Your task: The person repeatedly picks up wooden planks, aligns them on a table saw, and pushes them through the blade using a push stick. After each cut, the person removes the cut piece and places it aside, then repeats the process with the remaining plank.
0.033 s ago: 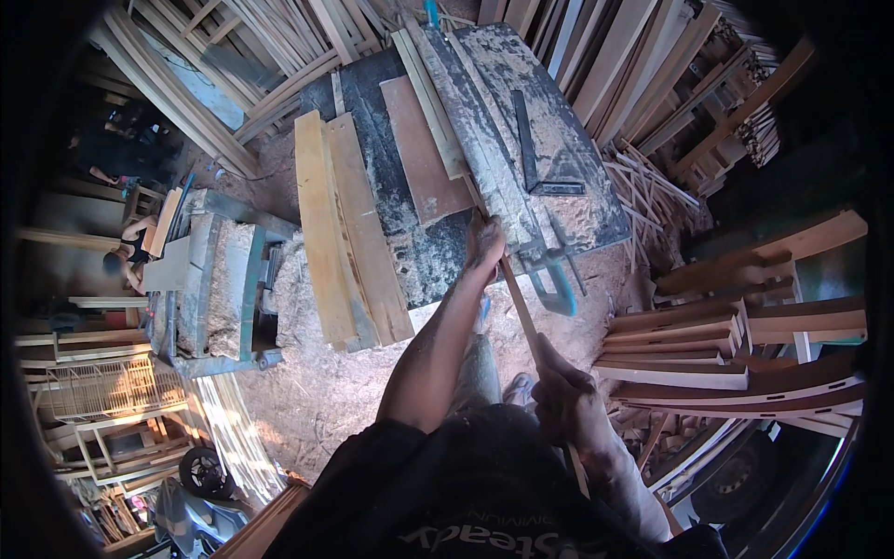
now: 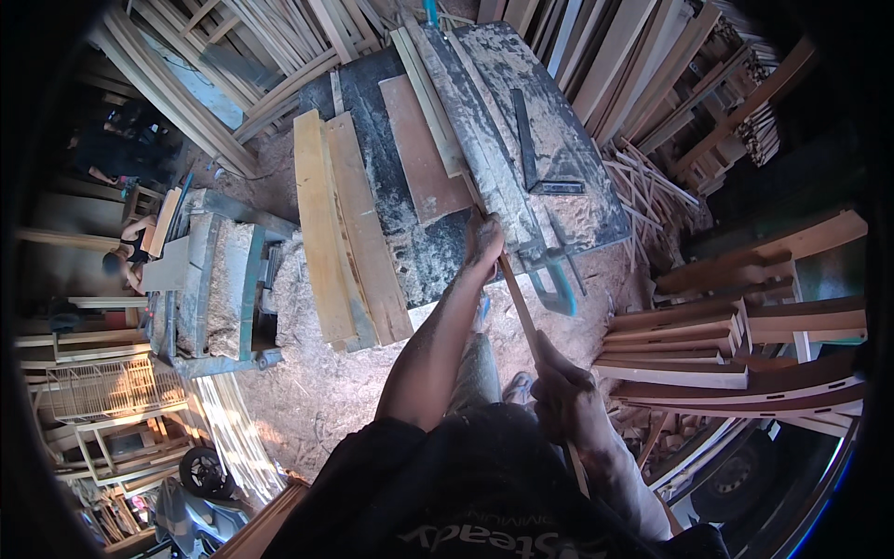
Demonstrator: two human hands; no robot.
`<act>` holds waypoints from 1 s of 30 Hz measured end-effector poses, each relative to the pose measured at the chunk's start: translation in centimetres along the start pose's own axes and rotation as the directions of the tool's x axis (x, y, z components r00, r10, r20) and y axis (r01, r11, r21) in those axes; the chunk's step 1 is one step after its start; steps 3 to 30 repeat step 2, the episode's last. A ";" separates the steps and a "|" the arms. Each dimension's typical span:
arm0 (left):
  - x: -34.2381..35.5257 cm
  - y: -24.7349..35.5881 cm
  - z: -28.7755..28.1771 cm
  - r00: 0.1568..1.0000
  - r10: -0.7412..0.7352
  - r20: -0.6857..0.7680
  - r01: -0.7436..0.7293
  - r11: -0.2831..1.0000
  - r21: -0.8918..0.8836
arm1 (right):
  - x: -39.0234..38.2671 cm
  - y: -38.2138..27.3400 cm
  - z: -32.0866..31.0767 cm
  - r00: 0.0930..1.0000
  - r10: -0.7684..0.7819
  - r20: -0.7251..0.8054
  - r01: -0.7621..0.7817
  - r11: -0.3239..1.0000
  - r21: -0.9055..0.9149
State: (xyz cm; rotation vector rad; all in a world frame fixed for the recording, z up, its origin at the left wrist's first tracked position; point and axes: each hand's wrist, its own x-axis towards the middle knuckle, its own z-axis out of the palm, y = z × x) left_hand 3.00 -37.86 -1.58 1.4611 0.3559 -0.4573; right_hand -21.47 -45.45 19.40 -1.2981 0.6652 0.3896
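Observation:
A long, narrow wooden strip (image 2: 519, 303) runs from beside my body up to the near edge of a sawdust-covered machine table (image 2: 428, 265). My left hand (image 2: 483, 242) is closed around the strip at that edge, with the fingers partly hidden. Farther down, my right hand (image 2: 564, 399) grips the same strip close to my body. Ahead of my left hand, the strip's far end lies along a long dusty fence (image 2: 484, 154). A pale wooden batten (image 2: 426, 102) rests against that fence. On the fence's near end sits a teal clamp (image 2: 559, 291).
A dark carpenter's square (image 2: 527, 149) lies right of the fence. Left of it are a brown board (image 2: 419, 149) and two long planks (image 2: 321, 224), which overhang the near edge. Another machine (image 2: 214, 279) stands left, with a person (image 2: 135, 252) behind it. Stacked timber (image 2: 680, 349) fills the right.

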 end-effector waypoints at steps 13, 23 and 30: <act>0.5 0.3 -0.3 1.000 -0.005 0.016 0.005 1.000 -0.020 | -0.2 -1.8 0.1 0.988 0.118 0.103 -0.139 0.964 0.229; 0.5 0.3 -0.3 1.000 -0.005 0.016 0.005 1.000 -0.020 | -0.2 -1.8 0.1 0.988 0.118 0.103 -0.139 0.964 0.229; 0.5 0.3 -0.3 1.000 -0.005 0.016 0.005 1.000 -0.020 | -0.2 -1.8 0.1 0.988 0.118 0.103 -0.139 0.964 0.229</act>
